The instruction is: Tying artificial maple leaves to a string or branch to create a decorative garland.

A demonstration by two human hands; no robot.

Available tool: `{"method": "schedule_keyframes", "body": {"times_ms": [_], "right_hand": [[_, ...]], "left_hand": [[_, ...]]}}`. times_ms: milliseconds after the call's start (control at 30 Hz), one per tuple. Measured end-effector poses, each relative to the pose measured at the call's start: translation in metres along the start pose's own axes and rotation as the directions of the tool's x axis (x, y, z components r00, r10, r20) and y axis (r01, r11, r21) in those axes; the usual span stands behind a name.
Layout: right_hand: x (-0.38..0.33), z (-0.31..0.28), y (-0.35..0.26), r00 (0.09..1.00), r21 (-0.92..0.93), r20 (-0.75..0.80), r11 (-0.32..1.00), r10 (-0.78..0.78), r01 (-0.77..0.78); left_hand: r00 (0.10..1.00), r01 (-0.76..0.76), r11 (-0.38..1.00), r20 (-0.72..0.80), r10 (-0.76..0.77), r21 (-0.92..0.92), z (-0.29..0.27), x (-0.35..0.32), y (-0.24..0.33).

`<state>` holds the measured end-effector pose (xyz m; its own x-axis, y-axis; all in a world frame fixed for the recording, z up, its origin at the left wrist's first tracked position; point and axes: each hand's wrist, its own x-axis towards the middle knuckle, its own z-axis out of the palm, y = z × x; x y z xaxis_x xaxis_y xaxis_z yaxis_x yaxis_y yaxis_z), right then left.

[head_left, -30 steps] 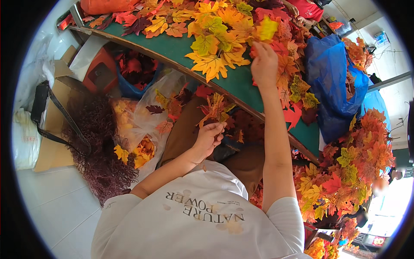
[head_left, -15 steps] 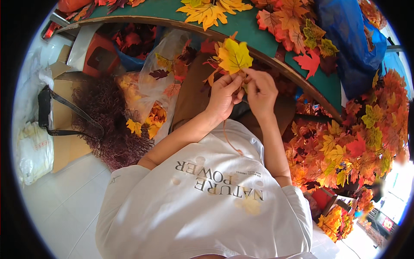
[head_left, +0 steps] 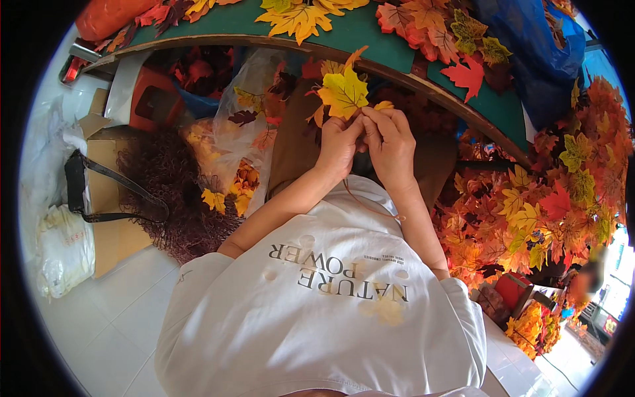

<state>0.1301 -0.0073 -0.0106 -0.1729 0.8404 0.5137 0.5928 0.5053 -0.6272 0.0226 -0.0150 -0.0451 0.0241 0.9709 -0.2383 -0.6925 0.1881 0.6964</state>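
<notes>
Just below the table's edge, a yellow artificial maple leaf [head_left: 344, 92] with a greenish middle stands up from my fingertips. My left hand [head_left: 337, 148] is closed round the base of the leaf, thumb against the fingers. Pressed up close beside it, my right hand [head_left: 391, 147] pinches at the same stem with thumb and forefinger. The exact join between the fingertips is hidden. A thin brown stem [head_left: 365, 206] trails from under my hands over my shirt toward my right forearm. Orange and yellow leaves [head_left: 319, 116] show just behind my left hand.
The curved green table [head_left: 218, 25] carries yellow leaves [head_left: 301, 20] and a red-orange bunch [head_left: 430, 30]. A blue plastic bag [head_left: 529, 66] lies at its right. A large heap of autumn leaves [head_left: 522, 205] fills the right side. Dark purple curly sprays [head_left: 169, 192] and a cardboard box [head_left: 109, 241] stand left.
My right hand has come down and closed in against my left at the leaf's base. The leaf has shifted slightly left, and the trailing stem's end has swung right.
</notes>
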Motion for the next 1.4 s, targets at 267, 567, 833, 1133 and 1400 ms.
{"method": "schedule_keyframes", "body": {"times_ms": [267, 567, 833, 1133, 1400], "right_hand": [[0.000, -0.005, 0.015, 0.984, 0.025, -0.047, 0.984, -0.174, 0.175], [-0.005, -0.011, 0.021, 0.930, 0.402, 0.177, 0.838, 0.323, -0.368], [-0.021, 0.014, 0.066, 0.498, 0.883, 0.469, -0.384, 0.729, -0.269], [-0.024, 0.010, 0.034, 0.655, 0.816, 0.578, -0.357, 0.487, -0.455], [-0.026, 0.008, 0.028, 0.661, 0.859, 0.511, -0.345, 0.550, -0.378]], "left_hand": [[1.000, -0.003, 0.999, 0.005, 0.002, 0.053, 0.002, 0.000, 0.008], [0.998, 0.009, 0.998, 0.058, -0.012, 0.064, 0.000, 0.002, 0.008], [0.992, -0.123, 0.982, 0.028, 0.120, 0.143, 0.015, -0.005, 0.008], [0.990, -0.137, 0.981, 0.040, 0.133, 0.140, 0.014, -0.005, 0.005], [0.991, -0.066, 0.991, 0.126, 0.051, 0.117, 0.019, -0.008, 0.012]]}}
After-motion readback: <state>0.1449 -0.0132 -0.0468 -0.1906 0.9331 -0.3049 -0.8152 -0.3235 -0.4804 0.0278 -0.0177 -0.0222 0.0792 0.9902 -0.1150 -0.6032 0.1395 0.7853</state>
